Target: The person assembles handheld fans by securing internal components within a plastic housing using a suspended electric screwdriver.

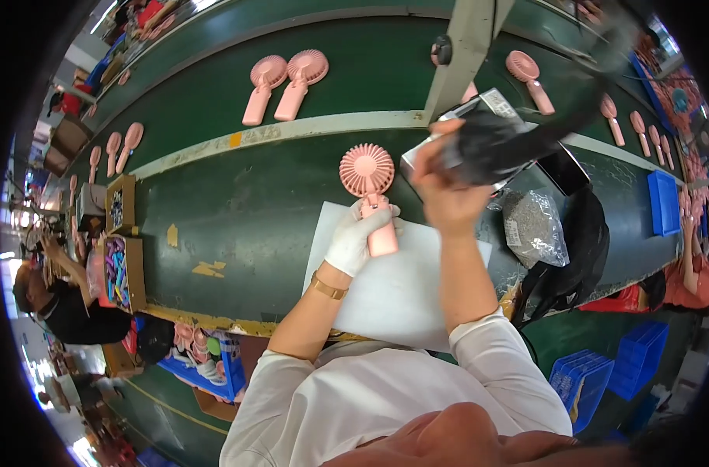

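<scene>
My left hand (346, 240), in a white glove, is closed around the handle of a pink handheld fan (367, 171). The fan's round grille points away from me, above a white foam sheet (397, 300) on the bench. To its right, my bare right hand (454, 201) is wrapped round a black corded tool (486, 152), apart from the fan. Motion smears the tool, so its exact kind and tip cannot be made out. Behind that hand, a silver box (494, 103) is partly hidden. A clear bag of small grey pieces (535, 227) lies to the right.
Two pink fans (301, 78) lie on the green belt (191, 89) beyond the metal rail. A metal post (465, 58) rises behind the silver box. Cartons (123, 272) stand at left; a black bag (580, 249) and blue tray (664, 204) lie right. A co-worker (66, 300) sits far left.
</scene>
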Motion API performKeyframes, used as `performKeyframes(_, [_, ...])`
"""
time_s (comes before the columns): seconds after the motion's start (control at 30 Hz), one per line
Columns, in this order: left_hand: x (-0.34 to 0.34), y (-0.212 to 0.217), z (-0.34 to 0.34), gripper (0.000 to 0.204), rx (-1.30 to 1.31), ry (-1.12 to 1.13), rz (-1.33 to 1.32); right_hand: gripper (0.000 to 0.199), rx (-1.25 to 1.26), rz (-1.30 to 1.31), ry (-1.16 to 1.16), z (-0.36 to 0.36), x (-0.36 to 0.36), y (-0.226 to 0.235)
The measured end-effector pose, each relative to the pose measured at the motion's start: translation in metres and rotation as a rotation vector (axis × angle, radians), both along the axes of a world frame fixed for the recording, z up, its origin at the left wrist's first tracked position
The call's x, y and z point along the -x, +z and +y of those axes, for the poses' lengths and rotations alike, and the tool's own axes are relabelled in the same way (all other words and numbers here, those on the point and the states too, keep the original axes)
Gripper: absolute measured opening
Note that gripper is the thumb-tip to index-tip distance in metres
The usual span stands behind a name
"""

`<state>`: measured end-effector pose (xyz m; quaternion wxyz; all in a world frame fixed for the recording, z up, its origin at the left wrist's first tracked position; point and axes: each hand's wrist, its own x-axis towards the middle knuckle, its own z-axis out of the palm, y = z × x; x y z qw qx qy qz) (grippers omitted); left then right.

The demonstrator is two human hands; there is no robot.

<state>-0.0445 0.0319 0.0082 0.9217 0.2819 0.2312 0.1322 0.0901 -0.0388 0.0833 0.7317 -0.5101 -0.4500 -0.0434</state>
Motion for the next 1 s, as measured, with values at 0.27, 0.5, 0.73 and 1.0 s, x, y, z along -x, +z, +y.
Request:
performKeyframes(0.27, [-0.001,0.006,-0.002,0.041,-0.156,-0.088,0.047,0.035,0.051,0.142,0.007,0.008,-0.013,-0.002])
performKeyframes(0.5, [-0.003,-0.007,-0.008,0.039,-0.418,-0.071,0.186,0.041,0.058,0.177,0.044,0.01,-0.005,-0.004])
performKeyframes(0.73, [-0.005,-0.017,-0.01,0.043,-0.759,-0.034,0.369,0.073,-0.058,0.445,0.354,0.026,0.017,-0.002])
performKeyframes(1.0, [-0.004,-0.013,-0.012,0.044,-0.761,-0.049,0.42,0.077,-0.104,0.505,0.385,0.032,0.025,-0.011])
